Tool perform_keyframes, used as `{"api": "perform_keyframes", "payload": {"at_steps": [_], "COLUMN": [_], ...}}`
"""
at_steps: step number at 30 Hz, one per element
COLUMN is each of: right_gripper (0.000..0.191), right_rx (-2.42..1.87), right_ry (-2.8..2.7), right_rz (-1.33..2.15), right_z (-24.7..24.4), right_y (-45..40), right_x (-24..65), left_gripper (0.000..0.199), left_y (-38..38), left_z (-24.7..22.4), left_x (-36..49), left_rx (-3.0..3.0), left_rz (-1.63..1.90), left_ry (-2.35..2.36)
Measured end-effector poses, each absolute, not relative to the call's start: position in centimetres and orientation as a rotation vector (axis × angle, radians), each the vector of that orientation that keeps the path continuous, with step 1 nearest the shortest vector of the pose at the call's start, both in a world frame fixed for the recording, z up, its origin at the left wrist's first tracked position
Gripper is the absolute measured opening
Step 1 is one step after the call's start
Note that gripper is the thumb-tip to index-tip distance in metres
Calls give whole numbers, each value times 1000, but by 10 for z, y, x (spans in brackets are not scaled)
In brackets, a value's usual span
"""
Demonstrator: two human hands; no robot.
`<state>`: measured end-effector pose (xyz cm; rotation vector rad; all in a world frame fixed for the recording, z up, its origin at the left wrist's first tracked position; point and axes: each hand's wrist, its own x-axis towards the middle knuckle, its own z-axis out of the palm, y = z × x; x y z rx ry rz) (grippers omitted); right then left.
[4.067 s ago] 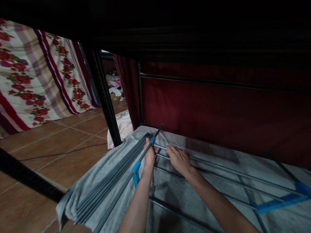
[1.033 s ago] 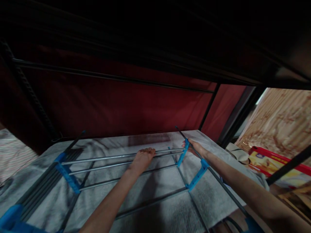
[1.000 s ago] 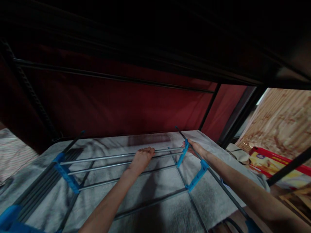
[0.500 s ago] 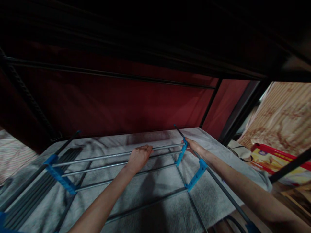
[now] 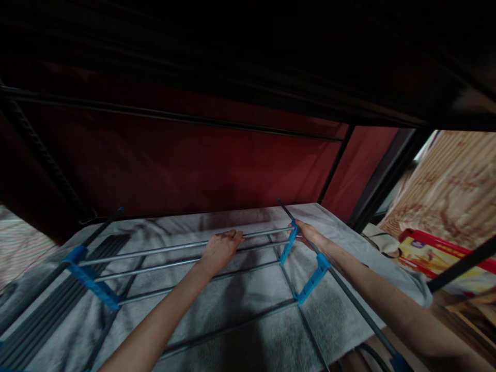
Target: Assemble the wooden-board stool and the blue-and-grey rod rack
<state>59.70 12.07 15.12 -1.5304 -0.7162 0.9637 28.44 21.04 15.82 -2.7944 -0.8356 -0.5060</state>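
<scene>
A partly built rack of grey metal tubes and blue plastic connectors lies on a grey blanket. My left hand is closed around the upper crosswise tube near its middle. At the right end of that tube, my right hand grips the far blue connector, its fingers partly hidden behind it. A nearer blue connector sits on the same right-hand side tube, close to my right forearm.
Several loose grey tubes lie side by side on the left of the blanket. Black frame bars and a dark red cloth stand behind. A red and yellow package lies at the right, below a patterned tan cloth.
The rack's left end has shifted slightly to the left in view. Both hands keep their places on the tube and the connector.
</scene>
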Motion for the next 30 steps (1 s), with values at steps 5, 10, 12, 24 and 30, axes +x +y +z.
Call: {"api": "perform_keyframes", "payload": {"at_steps": [5, 10, 12, 24, 30], "right_gripper": [27, 29, 29, 26, 25], "right_rx": [-1505, -1539, -1537, -1557, -1599], "right_ry": [-713, -703, -710, -765, -814], "right_rz": [970, 957, 950, 930, 926], "right_z": [153, 153, 153, 146, 146], "right_y": [120, 120, 121, 127, 127], "right_x": [595, 593, 592, 591, 589], "left_gripper": [31, 29, 30, 32, 31], "left_y": [210, 210, 210, 202, 201], "left_z": [157, 155, 152, 168, 165], "left_x": [283, 284, 284, 277, 274], "left_rx": [-2774, -2788, -2790, -2848, -2871], "left_rz": [-532, -548, -543, -449, -426], "left_ry": [-844, -845, -860, -880, -938]}}
